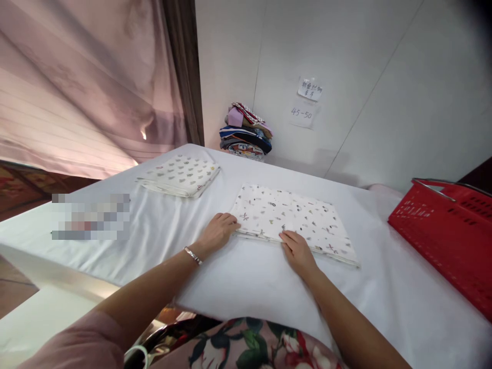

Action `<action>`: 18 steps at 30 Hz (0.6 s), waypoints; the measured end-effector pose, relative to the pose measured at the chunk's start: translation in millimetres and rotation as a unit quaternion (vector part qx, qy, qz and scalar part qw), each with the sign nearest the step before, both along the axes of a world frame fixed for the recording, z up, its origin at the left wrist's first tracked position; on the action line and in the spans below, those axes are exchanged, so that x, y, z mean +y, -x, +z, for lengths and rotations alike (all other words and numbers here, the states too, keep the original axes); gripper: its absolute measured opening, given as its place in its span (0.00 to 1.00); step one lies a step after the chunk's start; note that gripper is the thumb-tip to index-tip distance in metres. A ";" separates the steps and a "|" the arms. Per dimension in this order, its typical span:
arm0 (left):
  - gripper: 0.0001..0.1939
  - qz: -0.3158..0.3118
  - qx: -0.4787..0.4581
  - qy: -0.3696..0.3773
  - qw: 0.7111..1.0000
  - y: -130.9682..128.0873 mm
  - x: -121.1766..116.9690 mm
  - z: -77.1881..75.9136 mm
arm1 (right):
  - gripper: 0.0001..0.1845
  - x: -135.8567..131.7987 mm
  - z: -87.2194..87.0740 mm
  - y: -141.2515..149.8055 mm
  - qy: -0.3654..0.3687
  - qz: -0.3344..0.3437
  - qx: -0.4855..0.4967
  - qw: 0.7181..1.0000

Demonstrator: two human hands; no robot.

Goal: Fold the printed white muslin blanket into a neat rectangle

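A white folded cloth (292, 218) with small scattered prints lies flat on the white-covered table (246, 282) in front of me. At its near left corner, my left hand (219, 231) has its fingers closed on the edge. My right hand (299, 251) is closed on the near edge around the middle, fingertips over the top layer; its thumb is mostly hidden. Farther back to the left rests a second folded white cloth (180, 174) with rows of grey prints, apart from both hands.
A red plastic basket (446, 241) with a metal handle stands on the right. Against the wall sits a pile of folded fabrics (246, 133). Papers with handwriting (303, 113) hang above. A blurred-out item (91, 217) lies at left, near a pink curtain (92, 82).
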State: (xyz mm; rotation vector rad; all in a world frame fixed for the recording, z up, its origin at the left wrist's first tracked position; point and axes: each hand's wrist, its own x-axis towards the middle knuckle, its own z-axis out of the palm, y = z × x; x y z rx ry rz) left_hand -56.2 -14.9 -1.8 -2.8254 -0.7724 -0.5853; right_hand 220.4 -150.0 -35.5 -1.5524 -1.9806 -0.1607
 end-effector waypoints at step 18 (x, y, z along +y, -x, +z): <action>0.16 0.049 -0.086 0.082 0.992 7.1 -17.4 8.4 | 0.17 -2.6 3.2 2.0 0.032 -0.019 0.015 0.999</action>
